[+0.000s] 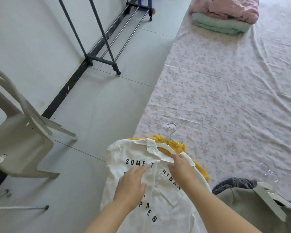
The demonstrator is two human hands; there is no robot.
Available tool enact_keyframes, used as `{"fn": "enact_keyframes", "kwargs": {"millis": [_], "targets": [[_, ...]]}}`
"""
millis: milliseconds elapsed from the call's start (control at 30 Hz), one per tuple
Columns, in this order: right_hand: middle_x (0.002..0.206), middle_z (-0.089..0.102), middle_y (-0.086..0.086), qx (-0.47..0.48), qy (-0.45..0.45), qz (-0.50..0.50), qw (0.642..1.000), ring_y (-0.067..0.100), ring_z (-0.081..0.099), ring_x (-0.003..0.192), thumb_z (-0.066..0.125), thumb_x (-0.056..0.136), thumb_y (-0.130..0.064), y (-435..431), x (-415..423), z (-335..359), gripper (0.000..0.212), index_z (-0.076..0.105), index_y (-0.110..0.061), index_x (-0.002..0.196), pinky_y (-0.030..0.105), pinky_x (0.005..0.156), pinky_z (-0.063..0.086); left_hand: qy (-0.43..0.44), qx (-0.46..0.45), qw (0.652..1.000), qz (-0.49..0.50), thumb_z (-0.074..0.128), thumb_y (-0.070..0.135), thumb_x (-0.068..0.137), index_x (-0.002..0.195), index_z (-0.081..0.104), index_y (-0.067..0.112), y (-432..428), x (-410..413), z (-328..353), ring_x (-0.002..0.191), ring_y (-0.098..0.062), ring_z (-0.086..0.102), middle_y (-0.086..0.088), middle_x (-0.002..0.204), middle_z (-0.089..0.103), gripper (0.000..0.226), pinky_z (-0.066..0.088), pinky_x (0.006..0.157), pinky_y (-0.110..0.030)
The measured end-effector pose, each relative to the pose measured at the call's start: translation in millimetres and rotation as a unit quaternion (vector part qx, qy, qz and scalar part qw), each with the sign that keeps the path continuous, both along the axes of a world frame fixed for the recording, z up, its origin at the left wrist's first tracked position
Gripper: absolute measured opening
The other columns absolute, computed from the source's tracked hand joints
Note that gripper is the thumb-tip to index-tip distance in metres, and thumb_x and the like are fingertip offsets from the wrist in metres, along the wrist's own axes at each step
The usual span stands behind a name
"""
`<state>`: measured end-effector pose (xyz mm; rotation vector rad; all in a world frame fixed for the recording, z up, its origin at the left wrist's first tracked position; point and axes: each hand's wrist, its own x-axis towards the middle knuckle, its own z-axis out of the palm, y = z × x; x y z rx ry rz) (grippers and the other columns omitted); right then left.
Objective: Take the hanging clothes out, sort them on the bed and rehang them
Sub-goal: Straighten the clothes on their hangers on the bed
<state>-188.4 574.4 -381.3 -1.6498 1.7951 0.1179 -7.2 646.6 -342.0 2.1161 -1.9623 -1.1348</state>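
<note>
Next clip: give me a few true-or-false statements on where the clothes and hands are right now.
1. The left hand and the right hand both touch the white shirt. True.
2. The white shirt lies under the yellow sweater. False: it lies on top of the sweater.
3. Folded bedding sits at the far end of the bed. True.
4. The plastic chair stands on the bed. False: it stands on the floor.
</note>
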Motion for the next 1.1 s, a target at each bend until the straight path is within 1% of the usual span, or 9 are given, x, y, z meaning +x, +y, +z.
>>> {"fn": "enact_keyframes", "kwargs": {"millis": [167, 267, 367, 467, 633, 800, 933, 1033, 1100], "targets": [[0.144, 0.036, 0.005, -0.022, 0.013, -0.022, 0.999, 0.024, 0.034, 0.13, 0.05, 0.092, -0.019, -35, 13, -52, 0.051, 0.035, -0.014, 0.14, 0.035, 0.104, 0.033, 0.0, 0.007, 1.0, -0.018, 0.043, 0.027, 0.093, 0.139, 0.029, 0.03, -1, 3, -43, 0.133, -0.007, 0.025, 0.014, 0.146, 0.026, 0.048, 0.018, 0.108, -0.022], [0.14, 0.04, 0.007, -0.017, 0.021, -0.053, 0.998, 0.025, 0.038, 0.127, 0.05, 0.091, -0.018, -39, 15, -74, 0.053, 0.032, -0.014, 0.14, 0.037, 0.101, 0.035, -0.002, 0.017, 1.0, -0.017, 0.042, 0.027, 0.094, 0.14, 0.029, 0.03, -1, 3, -58, 0.133, -0.006, 0.024, 0.014, 0.146, 0.026, 0.048, 0.019, 0.109, -0.023], [0.129, 0.049, 0.008, -0.044, 0.049, -0.054, 0.996, 0.027, 0.045, 0.118, 0.051, 0.089, -0.016, -37, 13, -82, 0.044, 0.042, -0.014, 0.133, 0.037, 0.092, 0.039, -0.007, 0.02, 1.0, -0.023, 0.042, 0.028, 0.094, 0.139, 0.029, 0.029, 0, 1, -64, 0.131, -0.006, 0.028, 0.013, 0.144, 0.029, 0.047, 0.019, 0.107, -0.022], [0.119, 0.052, 0.008, -0.069, 0.032, -0.057, 0.996, 0.027, 0.049, 0.109, 0.053, 0.09, -0.017, -31, 10, -75, 0.031, 0.054, -0.014, 0.12, 0.036, 0.087, 0.039, -0.01, 0.009, 1.0, -0.015, 0.041, 0.028, 0.094, 0.14, 0.029, 0.029, 0, -2, -59, 0.13, -0.006, 0.028, 0.013, 0.143, 0.029, 0.047, 0.019, 0.107, -0.022], [0.102, 0.06, 0.008, -0.127, -0.011, -0.05, 0.991, 0.033, 0.057, 0.093, 0.057, 0.084, -0.011, 2, 7, -25, 0.021, 0.064, -0.011, 0.103, 0.037, 0.074, 0.037, -0.017, -0.038, 0.999, 0.004, 0.041, 0.029, 0.094, 0.139, 0.029, 0.032, -5, -13, -19, 0.128, -0.007, 0.031, 0.013, 0.14, 0.031, 0.046, 0.023, 0.101, -0.021], [0.088, 0.068, -0.001, -0.175, -0.081, -0.066, 0.979, 0.025, 0.061, 0.086, 0.062, 0.078, -0.007, 59, -4, 40, 0.01, 0.065, -0.013, 0.086, 0.03, 0.068, 0.029, -0.03, -0.093, 0.995, -0.004, 0.038, 0.03, 0.095, 0.141, 0.025, 0.032, 0, -24, 44, 0.129, -0.008, 0.031, 0.014, 0.144, 0.027, 0.048, 0.025, 0.099, -0.022], [0.073, 0.066, -0.002, -0.235, -0.136, -0.05, 0.961, 0.015, 0.058, 0.073, 0.073, 0.066, 0.001, 100, -12, 98, 0.018, 0.066, -0.011, 0.076, 0.024, 0.061, 0.033, -0.061, -0.131, 0.989, -0.042, 0.039, 0.031, 0.095, 0.141, 0.025, 0.033, 19, -32, 95, 0.128, -0.009, 0.031, 0.014, 0.144, 0.025, 0.048, 0.024, 0.098, -0.021], [0.066, 0.064, -0.006, -0.309, -0.155, -0.022, 0.938, 0.011, 0.049, 0.072, 0.08, 0.054, 0.002, 128, -16, 139, 0.028, 0.065, -0.014, 0.07, 0.02, 0.059, 0.033, -0.064, -0.174, 0.978, -0.09, 0.049, 0.034, 0.089, 0.131, 0.04, 0.033, 42, -39, 128, 0.125, -0.011, 0.037, 0.014, 0.13, 0.038, 0.043, 0.029, 0.097, -0.021], [0.067, 0.063, -0.008, -0.339, -0.163, -0.034, 0.926, 0.009, 0.048, 0.073, 0.078, 0.055, -0.005, 147, -19, 162, 0.025, 0.064, -0.018, 0.071, 0.017, 0.061, 0.033, -0.065, -0.209, 0.967, -0.131, 0.072, 0.028, 0.073, 0.117, 0.054, 0.031, 54, -40, 154, 0.119, -0.022, 0.051, 0.009, 0.116, 0.055, 0.047, 0.042, 0.096, -0.034]]}}
